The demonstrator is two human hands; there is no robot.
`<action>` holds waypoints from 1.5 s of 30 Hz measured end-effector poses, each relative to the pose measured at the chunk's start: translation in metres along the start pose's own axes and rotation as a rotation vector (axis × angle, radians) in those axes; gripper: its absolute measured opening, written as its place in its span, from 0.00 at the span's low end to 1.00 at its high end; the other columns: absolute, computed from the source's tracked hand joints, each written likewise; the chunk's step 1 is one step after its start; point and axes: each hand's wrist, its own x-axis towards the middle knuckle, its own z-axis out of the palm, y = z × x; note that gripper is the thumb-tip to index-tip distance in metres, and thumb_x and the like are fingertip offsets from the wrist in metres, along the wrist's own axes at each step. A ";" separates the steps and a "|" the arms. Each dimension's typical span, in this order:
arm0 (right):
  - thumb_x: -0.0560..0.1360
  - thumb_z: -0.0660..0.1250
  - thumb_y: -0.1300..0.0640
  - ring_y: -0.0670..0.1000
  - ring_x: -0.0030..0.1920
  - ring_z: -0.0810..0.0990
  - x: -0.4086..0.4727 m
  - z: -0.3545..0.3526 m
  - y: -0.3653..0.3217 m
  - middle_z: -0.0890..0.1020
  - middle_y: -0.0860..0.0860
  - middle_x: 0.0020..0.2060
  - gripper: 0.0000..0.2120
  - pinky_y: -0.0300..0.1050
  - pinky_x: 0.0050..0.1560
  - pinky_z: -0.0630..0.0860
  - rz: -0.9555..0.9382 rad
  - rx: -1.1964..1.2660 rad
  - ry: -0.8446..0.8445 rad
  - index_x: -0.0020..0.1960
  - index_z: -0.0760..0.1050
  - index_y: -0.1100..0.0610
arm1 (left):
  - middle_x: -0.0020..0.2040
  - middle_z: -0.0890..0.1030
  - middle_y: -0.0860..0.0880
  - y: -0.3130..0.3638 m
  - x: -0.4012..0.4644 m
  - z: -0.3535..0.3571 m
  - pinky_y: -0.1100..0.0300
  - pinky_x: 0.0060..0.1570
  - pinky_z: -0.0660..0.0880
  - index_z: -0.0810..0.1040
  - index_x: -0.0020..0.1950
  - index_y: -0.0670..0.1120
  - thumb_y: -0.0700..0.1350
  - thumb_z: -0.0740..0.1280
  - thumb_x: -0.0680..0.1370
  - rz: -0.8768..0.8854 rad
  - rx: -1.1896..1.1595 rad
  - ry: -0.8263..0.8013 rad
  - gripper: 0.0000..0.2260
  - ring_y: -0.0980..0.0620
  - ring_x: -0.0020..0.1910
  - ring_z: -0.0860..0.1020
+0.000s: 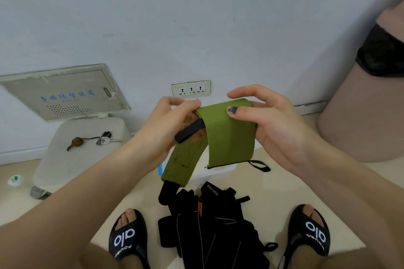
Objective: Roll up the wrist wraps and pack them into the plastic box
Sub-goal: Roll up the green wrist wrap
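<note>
looking down through the head camera, you hold a green wrap (229,135) up in front of you, above the floor (273,194) and in line with the wall socket (190,89). your left hand (166,124) pinches the wrap's upper left edge, thumb and fingers curled onto it, beside a black strap (189,130) that sticks out from under the fold. your right hand (273,124) clamps the wrap's right side: the thumb, its nail painted dark blue, presses on the front of the cloth, and the other fingers curl above and behind it. the wrap is folded over at the top, not rolled; one flap hangs straight down with a black loop (259,165) at its lower right corner, and a second flap hangs down to the left behind it.

below the wrap, a clear plastic box (209,176) sits on the floor, mostly hidden by the cloth; you cannot tell what lies in it. nearer to you, between your two black sandals (127,238), a heap of black wraps (209,223) lies on the floor, touching the box's near side.

toward the left edge of the floor stands a pale stool (65,159) with keys (103,138) on top, and a small green and white roll (15,180) lies just left of it. a grey panel (65,91) with blue writing leans on the wall behind the stool.
</note>
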 end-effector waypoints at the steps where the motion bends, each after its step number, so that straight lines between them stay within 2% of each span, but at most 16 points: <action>1: 0.76 0.72 0.67 0.52 0.41 0.84 0.000 -0.001 -0.001 0.85 0.55 0.43 0.10 0.44 0.43 0.79 0.006 0.032 -0.001 0.54 0.83 0.56 | 0.40 0.83 0.43 0.000 -0.001 -0.001 0.51 0.41 0.81 0.76 0.62 0.44 0.43 0.66 0.81 0.085 0.115 0.025 0.11 0.45 0.35 0.82; 3: 0.76 0.72 0.67 0.51 0.41 0.84 0.001 -0.003 -0.002 0.84 0.56 0.43 0.09 0.43 0.42 0.79 0.021 0.076 0.002 0.53 0.83 0.58 | 0.40 0.78 0.47 0.000 -0.001 -0.006 0.50 0.40 0.76 0.78 0.57 0.52 0.43 0.61 0.76 0.281 0.375 0.008 0.12 0.47 0.34 0.78; 5: 0.76 0.72 0.68 0.51 0.41 0.84 0.001 -0.005 -0.003 0.83 0.56 0.44 0.09 0.42 0.41 0.80 0.036 0.100 0.011 0.53 0.83 0.58 | 0.45 0.76 0.51 -0.002 0.000 -0.010 0.49 0.44 0.77 0.80 0.56 0.56 0.42 0.60 0.72 0.422 0.504 -0.058 0.17 0.51 0.41 0.76; 9: 0.76 0.71 0.68 0.50 0.41 0.85 0.001 -0.006 -0.001 0.83 0.56 0.45 0.10 0.41 0.39 0.81 0.053 0.120 0.017 0.56 0.83 0.60 | 0.57 0.78 0.54 -0.007 0.000 -0.010 0.65 0.53 0.76 0.80 0.61 0.54 0.35 0.72 0.75 0.564 0.605 -0.242 0.19 0.53 0.59 0.78; 13: 0.75 0.72 0.67 0.51 0.42 0.85 0.000 -0.006 -0.002 0.84 0.56 0.44 0.12 0.43 0.41 0.81 0.038 0.089 0.018 0.58 0.84 0.60 | 0.50 0.83 0.57 -0.007 0.002 -0.003 0.62 0.49 0.77 0.80 0.57 0.49 0.25 0.64 0.76 0.580 0.523 -0.225 0.21 0.50 0.50 0.82; 16: 0.75 0.73 0.67 0.51 0.45 0.86 0.001 -0.009 -0.003 0.84 0.56 0.45 0.13 0.46 0.49 0.81 0.003 0.060 0.013 0.58 0.83 0.58 | 0.45 0.81 0.45 -0.007 0.002 0.001 0.50 0.44 0.75 0.80 0.54 0.44 0.28 0.62 0.79 0.616 0.473 -0.168 0.13 0.42 0.44 0.78; 18: 0.75 0.73 0.66 0.52 0.47 0.87 0.001 -0.010 -0.004 0.87 0.54 0.46 0.14 0.46 0.51 0.80 -0.020 0.014 0.007 0.59 0.83 0.57 | 0.41 0.77 0.40 -0.006 -0.001 0.005 0.54 0.41 0.71 0.79 0.49 0.40 0.31 0.63 0.81 0.575 0.370 -0.149 0.07 0.46 0.40 0.74; 21: 0.76 0.73 0.62 0.51 0.50 0.88 0.001 -0.008 -0.001 0.89 0.52 0.49 0.12 0.45 0.54 0.81 -0.065 -0.077 0.008 0.59 0.82 0.56 | 0.36 0.72 0.44 -0.004 -0.004 0.009 0.64 0.39 0.68 0.76 0.44 0.36 0.31 0.62 0.82 0.483 0.268 -0.129 0.08 0.55 0.37 0.70; 24: 0.78 0.73 0.56 0.48 0.50 0.88 0.001 -0.005 0.002 0.89 0.51 0.49 0.10 0.38 0.51 0.82 -0.096 -0.179 0.036 0.58 0.83 0.54 | 0.37 0.76 0.48 -0.003 -0.005 0.013 0.59 0.45 0.74 0.78 0.43 0.42 0.36 0.62 0.84 0.389 0.185 -0.113 0.11 0.54 0.40 0.74; 27: 0.78 0.73 0.51 0.49 0.50 0.88 0.003 -0.004 0.005 0.88 0.53 0.49 0.09 0.37 0.49 0.82 -0.097 -0.238 0.050 0.56 0.84 0.52 | 0.45 0.85 0.45 -0.004 -0.006 0.016 0.50 0.51 0.80 0.82 0.49 0.48 0.39 0.61 0.86 0.327 0.165 -0.082 0.12 0.53 0.45 0.80; 29: 0.78 0.73 0.50 0.49 0.50 0.87 0.005 -0.004 0.008 0.88 0.55 0.51 0.09 0.41 0.51 0.81 -0.083 -0.229 0.054 0.55 0.84 0.52 | 0.47 0.87 0.52 -0.003 -0.006 0.016 0.55 0.49 0.81 0.82 0.51 0.51 0.41 0.59 0.87 0.295 0.149 -0.077 0.13 0.57 0.47 0.83; 32: 0.78 0.73 0.51 0.49 0.51 0.87 0.008 -0.003 0.010 0.88 0.54 0.51 0.09 0.46 0.58 0.81 -0.039 -0.163 0.047 0.55 0.85 0.53 | 0.51 0.87 0.56 -0.003 -0.006 0.016 0.60 0.57 0.79 0.82 0.54 0.53 0.45 0.58 0.87 0.185 0.115 -0.099 0.13 0.59 0.53 0.84; 35: 0.78 0.73 0.51 0.51 0.52 0.87 0.010 -0.002 0.013 0.88 0.54 0.51 0.10 0.51 0.62 0.81 -0.016 -0.140 0.059 0.55 0.85 0.54 | 0.57 0.87 0.51 -0.005 -0.004 0.014 0.51 0.67 0.76 0.82 0.60 0.52 0.48 0.59 0.86 0.094 0.012 -0.084 0.12 0.53 0.60 0.83; 39: 0.79 0.73 0.48 0.53 0.50 0.86 0.012 0.002 0.015 0.84 0.62 0.55 0.13 0.57 0.63 0.81 -0.017 -0.186 0.070 0.56 0.82 0.57 | 0.60 0.86 0.46 -0.006 0.002 0.015 0.43 0.68 0.76 0.82 0.65 0.47 0.51 0.63 0.81 0.027 -0.103 -0.061 0.17 0.48 0.61 0.83; 43: 0.82 0.68 0.52 0.52 0.52 0.87 0.012 0.010 0.019 0.86 0.55 0.54 0.09 0.50 0.57 0.83 0.018 -0.101 0.057 0.58 0.79 0.56 | 0.61 0.85 0.47 -0.004 0.000 0.019 0.54 0.64 0.78 0.80 0.66 0.45 0.53 0.51 0.86 -0.018 -0.179 -0.176 0.22 0.51 0.61 0.83; 45: 0.83 0.67 0.53 0.53 0.52 0.87 0.012 0.014 0.022 0.87 0.54 0.53 0.08 0.50 0.55 0.83 0.018 -0.087 0.076 0.59 0.78 0.55 | 0.61 0.85 0.48 -0.004 0.000 0.020 0.54 0.67 0.75 0.79 0.66 0.45 0.55 0.50 0.87 -0.030 -0.176 -0.175 0.23 0.52 0.62 0.82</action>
